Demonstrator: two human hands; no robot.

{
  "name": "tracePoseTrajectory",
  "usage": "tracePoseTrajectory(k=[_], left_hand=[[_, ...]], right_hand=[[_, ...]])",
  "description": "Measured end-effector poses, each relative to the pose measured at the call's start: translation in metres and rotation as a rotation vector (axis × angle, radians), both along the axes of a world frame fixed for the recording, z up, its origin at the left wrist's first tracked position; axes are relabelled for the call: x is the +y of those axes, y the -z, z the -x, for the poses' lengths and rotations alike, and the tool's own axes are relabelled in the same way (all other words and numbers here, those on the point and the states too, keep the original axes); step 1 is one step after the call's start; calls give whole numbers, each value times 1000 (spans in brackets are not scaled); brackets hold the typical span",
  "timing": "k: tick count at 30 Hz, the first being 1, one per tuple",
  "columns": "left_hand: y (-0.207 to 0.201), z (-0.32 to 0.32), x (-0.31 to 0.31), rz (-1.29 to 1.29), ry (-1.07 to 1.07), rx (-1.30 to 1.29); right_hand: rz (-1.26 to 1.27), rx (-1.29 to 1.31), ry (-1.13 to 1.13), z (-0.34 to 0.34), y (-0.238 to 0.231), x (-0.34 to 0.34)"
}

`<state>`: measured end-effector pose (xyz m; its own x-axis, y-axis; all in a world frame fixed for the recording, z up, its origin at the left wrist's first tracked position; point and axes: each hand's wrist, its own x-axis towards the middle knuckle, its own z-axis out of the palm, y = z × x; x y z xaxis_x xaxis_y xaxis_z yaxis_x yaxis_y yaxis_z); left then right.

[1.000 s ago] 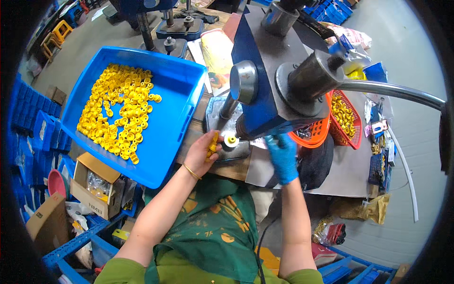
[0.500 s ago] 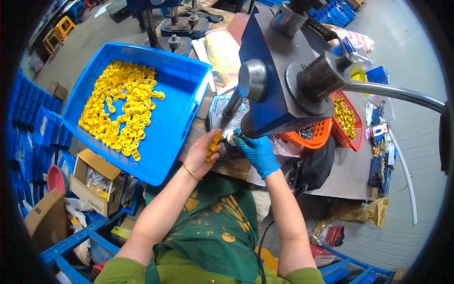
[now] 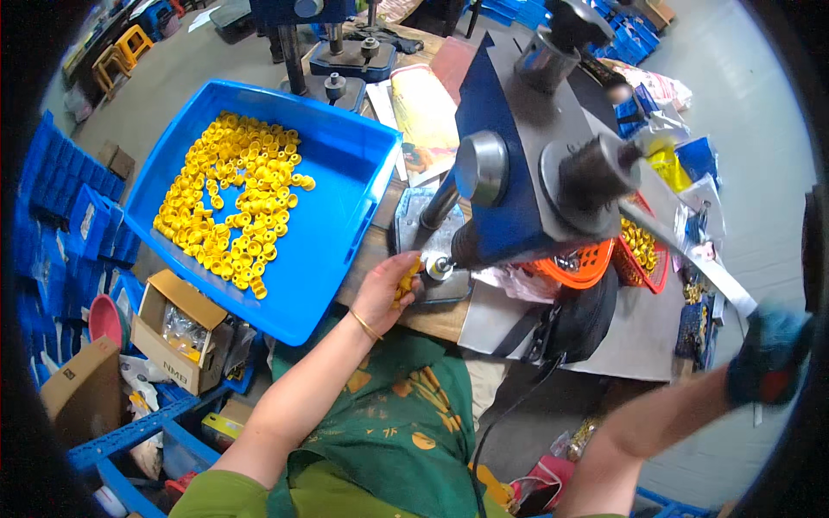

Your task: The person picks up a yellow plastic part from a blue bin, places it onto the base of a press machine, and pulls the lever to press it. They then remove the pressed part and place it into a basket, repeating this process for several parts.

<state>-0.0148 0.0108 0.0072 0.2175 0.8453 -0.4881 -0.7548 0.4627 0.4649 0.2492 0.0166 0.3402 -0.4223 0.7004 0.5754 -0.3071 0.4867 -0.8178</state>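
Observation:
My left hand (image 3: pixel 387 289) is closed around several yellow plastic caps (image 3: pixel 406 283), beside the base plate of a blue hand press. Close to its fingertips is a round metal fixture (image 3: pixel 440 267) under the press ram (image 3: pixel 466 245); I cannot make out whether a cap sits in it. Far to the right, my right hand (image 3: pixel 768 354), in a blue glove, is at the end of the press lever (image 3: pixel 691 255). Both hand and lever are smeared by motion, and the hand looks closed on the lever. The press head (image 3: pixel 509 164) stands over the fixture.
A blue tray (image 3: pixel 337 164) of yellow caps (image 3: pixel 229 198) lies on the left. Orange (image 3: pixel 587 266) and red (image 3: pixel 661 274) baskets stand behind the press, a black bag (image 3: pixel 583 324) nearer. Other presses (image 3: pixel 352 62) are at the back, an open carton (image 3: pixel 177 332) at lower left.
My right hand has left the fixture and moved far right to the lever, which has swung downward. My left hand stays by the fixture with the caps. The whole view has shifted slightly.

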Motion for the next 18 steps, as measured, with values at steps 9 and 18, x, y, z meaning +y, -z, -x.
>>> tracePoseTrajectory(k=[9, 18], left_hand=[[3, 3, 2, -27, -9, 86], [8, 3, 1, -52, -42, 258]], right_hand=[[310, -914, 395, -24, 150, -79], [387, -1137, 561, 50, 216, 44]])
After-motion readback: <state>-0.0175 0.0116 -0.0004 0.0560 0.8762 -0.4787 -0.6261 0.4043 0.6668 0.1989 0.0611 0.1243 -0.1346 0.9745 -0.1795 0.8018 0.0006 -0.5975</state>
